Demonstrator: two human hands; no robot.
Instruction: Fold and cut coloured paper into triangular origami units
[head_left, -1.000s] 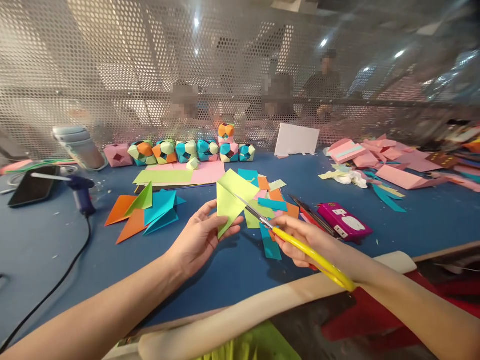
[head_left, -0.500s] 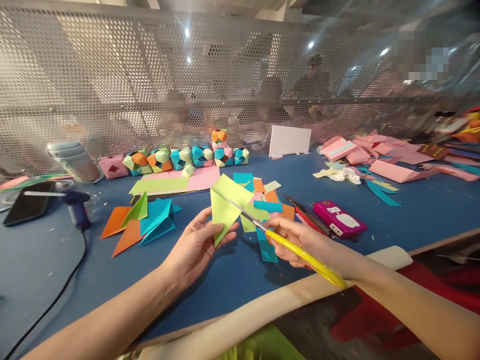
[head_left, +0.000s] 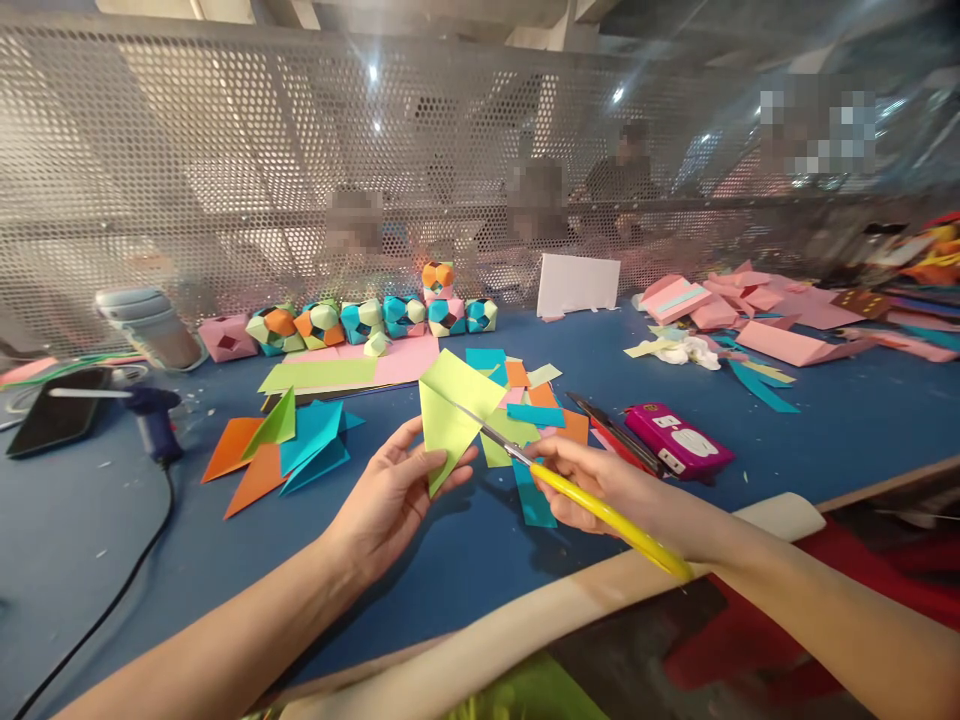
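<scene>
My left hand (head_left: 394, 495) pinches a light-green paper sheet (head_left: 459, 392) by its lower corner, thumb in front, holding it above the table. Yellow-handled scissors (head_left: 600, 508) are gripped in my right hand (head_left: 581, 480), fingers closed round them. Their metal blades reach into the sheet from the right, along a diagonal line across it. Beneath lie loose paper pieces in blue, orange, green and pink, with a blue strip (head_left: 535, 413) among them. To the left, folded blue paper (head_left: 311, 440) and folded orange paper (head_left: 259, 475) rest on the table.
Several paper polyhedra (head_left: 362, 321) line the back, before a perforated metal screen (head_left: 225, 150) with people behind it. A glue gun (head_left: 152, 415), phone (head_left: 56, 410) and cup (head_left: 150, 328) are left. Right stand a purple power bank (head_left: 679, 440) and pink paper pile (head_left: 750, 300).
Almost nothing differs. Both hands, the green sheet and the scissors keep nearly the same place, and the view has shifted very slightly.
</scene>
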